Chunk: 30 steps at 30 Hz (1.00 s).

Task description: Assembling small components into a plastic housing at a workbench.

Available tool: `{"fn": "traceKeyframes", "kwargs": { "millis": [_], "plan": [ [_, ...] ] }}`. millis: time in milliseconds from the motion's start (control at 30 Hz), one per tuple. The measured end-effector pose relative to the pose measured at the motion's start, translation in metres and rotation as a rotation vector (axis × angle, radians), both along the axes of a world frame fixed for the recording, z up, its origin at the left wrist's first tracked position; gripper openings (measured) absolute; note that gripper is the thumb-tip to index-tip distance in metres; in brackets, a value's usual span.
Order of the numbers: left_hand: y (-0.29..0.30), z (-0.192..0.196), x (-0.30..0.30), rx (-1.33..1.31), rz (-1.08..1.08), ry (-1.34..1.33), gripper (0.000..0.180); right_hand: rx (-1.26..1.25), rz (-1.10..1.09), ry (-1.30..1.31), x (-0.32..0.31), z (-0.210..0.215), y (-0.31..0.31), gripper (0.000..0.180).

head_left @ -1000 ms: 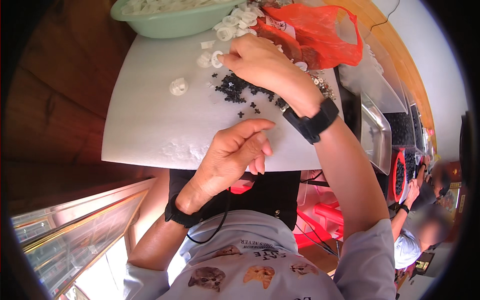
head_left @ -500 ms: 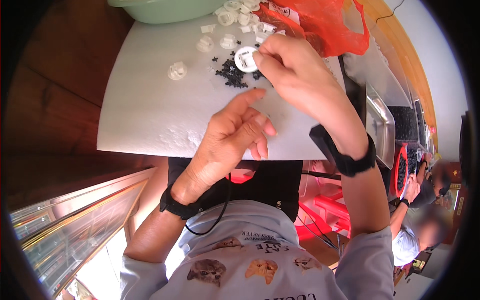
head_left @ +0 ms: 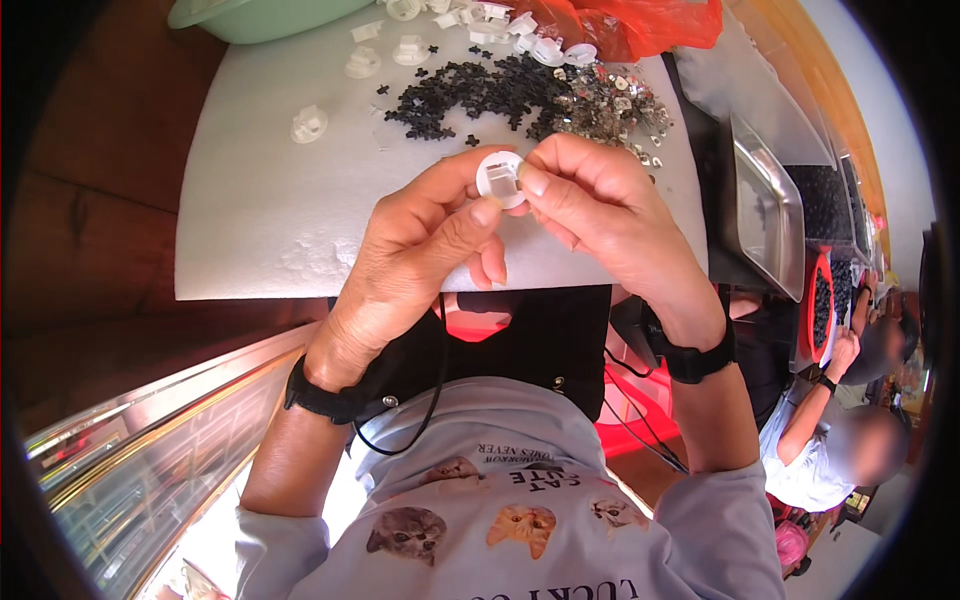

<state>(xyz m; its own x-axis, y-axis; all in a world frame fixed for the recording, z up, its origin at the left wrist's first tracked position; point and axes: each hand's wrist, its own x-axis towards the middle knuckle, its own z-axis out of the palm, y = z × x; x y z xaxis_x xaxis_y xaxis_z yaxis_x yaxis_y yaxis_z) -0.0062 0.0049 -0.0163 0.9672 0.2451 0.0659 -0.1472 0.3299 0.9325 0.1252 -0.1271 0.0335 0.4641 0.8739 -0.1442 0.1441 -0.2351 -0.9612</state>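
A round white plastic piece (head_left: 497, 178) with a raised rectangular frame in its middle is held up over the near part of the white foam board (head_left: 250, 230). My left hand (head_left: 425, 225) pinches its left and lower edge between thumb and fingers. From the other side my right hand (head_left: 605, 205) grips its right edge, thumb on top. Just beyond my hands lies a heap of small black cross-shaped pieces (head_left: 430, 105), with a pile of small shiny metal parts (head_left: 620, 105) at its right end.
Several more white round pieces (head_left: 362, 62) lie at the back of the board. A green basin (head_left: 270, 20) stands at the far left, a red plastic bag (head_left: 660, 30) at the far right. Right of the board is a metal tray (head_left: 765, 215); other people (head_left: 810, 440) sit beyond.
My right hand has brought the white round piece nearer, down from over the black pieces. My left hand, empty before, has closed on it too. The view has shifted slightly.
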Motion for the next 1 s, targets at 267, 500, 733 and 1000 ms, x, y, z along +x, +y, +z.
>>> {"fn": "traceKeyframes", "kwargs": {
  "millis": [267,500,733,1000],
  "plan": [
    [0.001,0.001,0.0,-0.028,-0.013,0.062,0.041,-0.02,-0.141,-0.17,0.026,0.003,-0.024,0.015],
    [0.0,0.001,0.003,0.013,-0.012,0.052,0.043,-0.038,-0.191,-0.437,0.057,-0.016,-0.044,0.01],
    [0.0,0.001,0.004,-0.002,-0.014,0.053,0.041,-0.127,-0.081,-0.922,0.056,-0.023,-0.029,0.005],
    [-0.001,0.001,0.002,0.001,-0.004,0.047,0.041,-0.199,-0.158,-1.074,0.052,-0.025,-0.014,0.006]
  ]
}}
